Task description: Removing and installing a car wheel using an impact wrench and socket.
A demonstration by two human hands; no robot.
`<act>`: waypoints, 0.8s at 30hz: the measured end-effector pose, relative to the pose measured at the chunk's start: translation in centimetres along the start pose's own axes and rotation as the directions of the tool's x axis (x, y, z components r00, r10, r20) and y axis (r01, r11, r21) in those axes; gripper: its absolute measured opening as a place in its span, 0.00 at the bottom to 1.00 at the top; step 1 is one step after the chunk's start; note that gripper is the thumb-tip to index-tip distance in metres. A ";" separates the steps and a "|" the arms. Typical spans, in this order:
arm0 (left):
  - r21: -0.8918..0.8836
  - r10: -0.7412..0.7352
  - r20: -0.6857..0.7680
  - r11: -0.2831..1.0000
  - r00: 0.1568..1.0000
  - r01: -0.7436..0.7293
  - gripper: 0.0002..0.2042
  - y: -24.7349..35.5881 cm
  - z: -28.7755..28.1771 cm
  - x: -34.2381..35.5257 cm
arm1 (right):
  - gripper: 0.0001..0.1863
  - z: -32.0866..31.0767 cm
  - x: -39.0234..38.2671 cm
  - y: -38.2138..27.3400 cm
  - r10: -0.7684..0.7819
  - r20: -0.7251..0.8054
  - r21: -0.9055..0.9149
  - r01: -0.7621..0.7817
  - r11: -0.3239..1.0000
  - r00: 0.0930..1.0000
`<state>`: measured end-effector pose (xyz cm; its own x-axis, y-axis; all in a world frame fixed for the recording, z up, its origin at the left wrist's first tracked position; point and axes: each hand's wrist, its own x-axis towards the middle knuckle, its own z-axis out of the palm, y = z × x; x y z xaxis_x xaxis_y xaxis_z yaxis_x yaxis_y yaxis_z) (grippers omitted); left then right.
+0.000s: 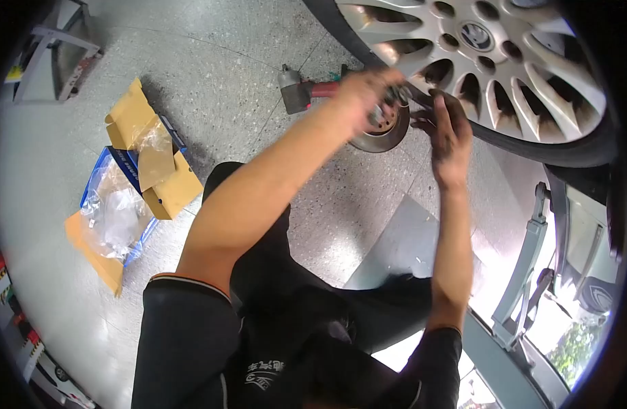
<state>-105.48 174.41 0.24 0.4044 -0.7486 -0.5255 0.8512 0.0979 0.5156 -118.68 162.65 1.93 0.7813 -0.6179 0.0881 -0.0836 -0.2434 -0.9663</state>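
Blurred by motion, my left hand (364,99) is closed around small metal pieces (376,116) that look like bolts, though their exact kind is unclear. Across from it, my right hand (451,140) is raised with its darkened fingers apart and bent; I can make out nothing in them. Both hands are just below the lower left side of a silver alloy wheel (494,102) with a black tyre. Beneath my hands, a round brake disc (388,141) lies on the floor, partly hidden by my left hand. Beside my left forearm lies a red and black impact wrench (297,92).
Opened blue and brown cardboard boxes (137,105) with clear plastic bags (115,218) lie on the speckled floor at left. A grey metal stand (51,54) is at the far left. A grey lift arm (521,273) stands at right, and a grey sheet (395,238) lies near my knees.
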 end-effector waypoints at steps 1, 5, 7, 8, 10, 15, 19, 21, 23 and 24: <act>-0.001 0.008 0.004 1.000 1.000 -0.008 0.08 2.4 -2.2 -0.1 | 0.17 2.4 0.4 2.0 0.032 -0.023 0.103 -0.029 0.994 0.999; -0.062 0.062 0.013 0.996 0.998 -0.061 0.09 9.0 -10.3 0.2 | 0.13 17.2 -2.0 14.7 0.327 0.528 -0.626 0.099 0.773 0.784; 0.122 0.097 0.190 0.985 0.977 -0.121 0.30 10.9 -12.7 0.6 | 0.19 24.2 -6.6 20.5 0.352 0.677 -0.650 0.300 0.698 0.646; 0.180 0.107 0.241 0.972 0.965 -0.153 0.37 11.2 -13.5 0.5 | 0.19 26.5 -8.7 22.7 0.340 0.727 -0.632 0.389 0.670 0.597; -0.063 0.185 0.027 0.981 0.982 -0.183 0.10 10.0 -14.5 -0.5 | 0.18 29.0 -11.2 26.2 0.386 0.785 -0.619 0.575 0.536 0.485; -0.096 -0.006 -0.029 0.995 1.000 0.003 0.09 8.9 -13.8 0.2 | 0.14 27.6 -10.8 27.2 0.506 0.762 -0.642 0.575 0.507 0.405; -0.074 0.008 0.023 0.997 1.000 -0.007 0.07 7.9 -11.5 2.8 | 0.14 19.8 -5.8 19.4 0.499 0.483 -0.746 0.040 0.665 0.720; -0.004 -0.032 0.067 0.999 0.997 0.033 0.07 7.0 -10.2 3.8 | 0.16 14.2 -3.6 13.4 0.480 0.264 -0.481 -0.317 0.817 0.837; 0.065 -0.036 0.060 0.997 0.998 0.033 0.08 6.2 -9.0 4.4 | 0.14 10.6 -2.2 7.3 0.398 0.044 0.013 -0.399 0.917 0.916; 0.136 -0.032 0.053 0.990 0.998 0.024 0.09 5.8 -8.3 4.6 | 0.13 9.7 -1.5 4.8 0.228 -0.106 0.280 -0.191 0.941 0.968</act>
<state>-95.90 177.02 -4.83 0.3586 -0.7851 -0.5050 0.8072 -0.0109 0.5901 -114.26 169.72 -5.18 0.6716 -0.7328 -0.1096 -0.0545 0.0986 -0.9936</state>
